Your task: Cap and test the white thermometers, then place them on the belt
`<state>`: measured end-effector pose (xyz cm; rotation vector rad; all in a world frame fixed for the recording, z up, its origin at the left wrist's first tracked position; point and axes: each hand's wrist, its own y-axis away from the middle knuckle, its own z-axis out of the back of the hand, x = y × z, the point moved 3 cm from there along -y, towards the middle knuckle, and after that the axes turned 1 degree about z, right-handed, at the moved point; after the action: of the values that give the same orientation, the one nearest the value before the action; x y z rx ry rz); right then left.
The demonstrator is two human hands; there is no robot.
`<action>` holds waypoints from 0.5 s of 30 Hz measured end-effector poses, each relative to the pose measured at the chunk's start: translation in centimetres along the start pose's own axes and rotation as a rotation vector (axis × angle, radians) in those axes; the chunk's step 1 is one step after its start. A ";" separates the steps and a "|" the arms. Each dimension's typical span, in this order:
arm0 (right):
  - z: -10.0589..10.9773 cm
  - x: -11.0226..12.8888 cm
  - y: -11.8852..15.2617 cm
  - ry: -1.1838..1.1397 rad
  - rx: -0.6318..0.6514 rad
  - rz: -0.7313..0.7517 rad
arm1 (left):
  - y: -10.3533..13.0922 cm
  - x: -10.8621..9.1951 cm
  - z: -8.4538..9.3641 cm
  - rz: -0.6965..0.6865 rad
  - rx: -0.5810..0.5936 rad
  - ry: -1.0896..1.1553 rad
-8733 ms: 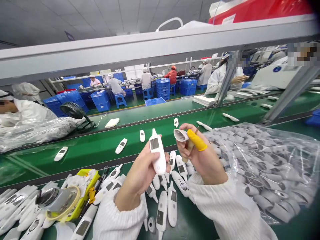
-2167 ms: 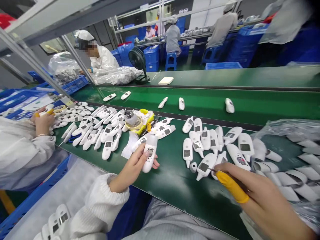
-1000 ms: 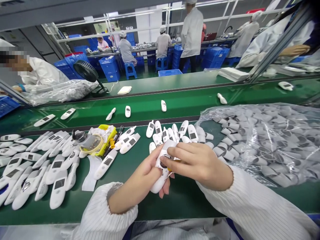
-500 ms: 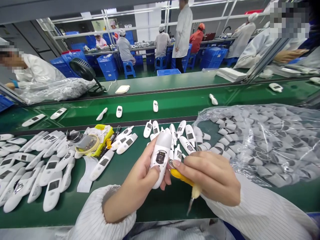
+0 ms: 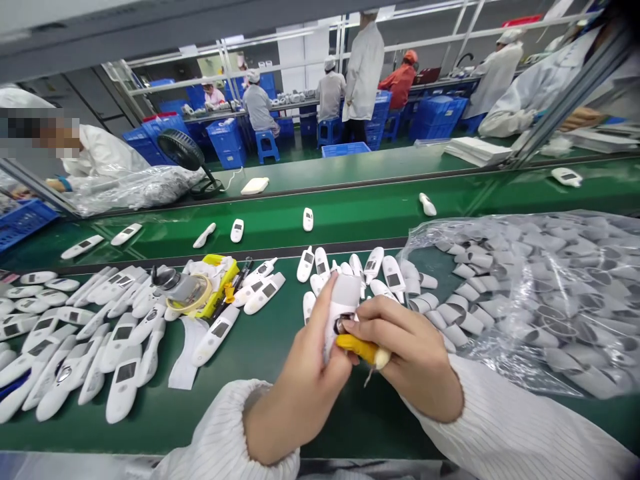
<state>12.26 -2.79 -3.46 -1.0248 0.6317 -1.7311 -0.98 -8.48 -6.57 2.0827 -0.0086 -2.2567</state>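
Observation:
My left hand is closed around a white ear thermometer, holding it upright with its grey end at the top. Fingertips of my right hand press a round silver coin battery at the thermometer's battery opening, partly hidden by the fingers. The same hand keeps a tool with a yellow handle tucked under its fingers; the tool's thin tip points down and is blurred. Just beyond my hands lies a cluster of white thermometers.
Many thermometers cover the bench at left, beside a yellow tray bearing a dark-capped bottle. At right, a clear plastic bag holds grey caps. Thermometers lie spaced along the green conveyor. Co-workers sit and stand beyond.
My right hand has brought the coin battery from beside the thermometer to its battery opening. The left hand has turned the thermometer slightly, and the camera view has shifted.

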 end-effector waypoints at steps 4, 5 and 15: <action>-0.9 -1.2 0.1 -0.348 -0.050 -0.358 | -0.1 0.2 -0.3 -0.053 -0.007 -0.099; -1.1 -1.5 0.0 -0.450 -0.051 -0.472 | -0.1 0.1 -0.4 -0.075 -0.008 -0.120; -2.2 -2.5 0.6 -0.661 0.096 -0.841 | -0.1 -0.5 -1.2 -0.058 -0.017 -0.260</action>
<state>11.04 -0.85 -5.94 -1.8333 -0.3651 -1.8892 0.26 -8.34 -6.15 1.7884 0.0578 -2.5358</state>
